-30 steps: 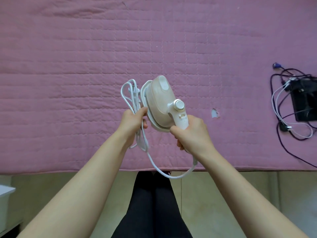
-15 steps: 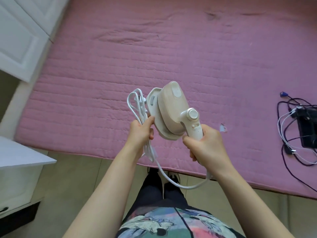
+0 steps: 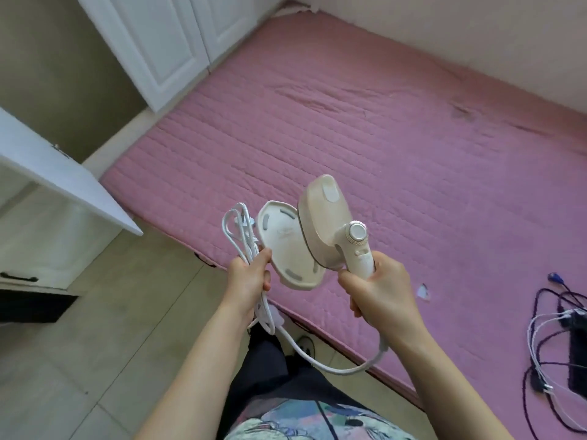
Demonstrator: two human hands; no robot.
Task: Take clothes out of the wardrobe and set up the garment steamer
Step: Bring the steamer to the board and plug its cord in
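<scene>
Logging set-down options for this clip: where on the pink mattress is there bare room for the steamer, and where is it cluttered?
The pink mattress lies bare from the white wardrobe doors across to the far wall, and ahead of the steamer. The right end is crowded: tangled cables and a black device.

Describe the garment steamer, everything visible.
The garment steamer is handheld, cream-beige, glossy plastic by its look, with a round knurled dial at the neck. Its flat cream plate cover is swung away from the head. The right hand grips the handle; the left hand holds the bundled white cord. It is held above the pink mattress edge.
</scene>
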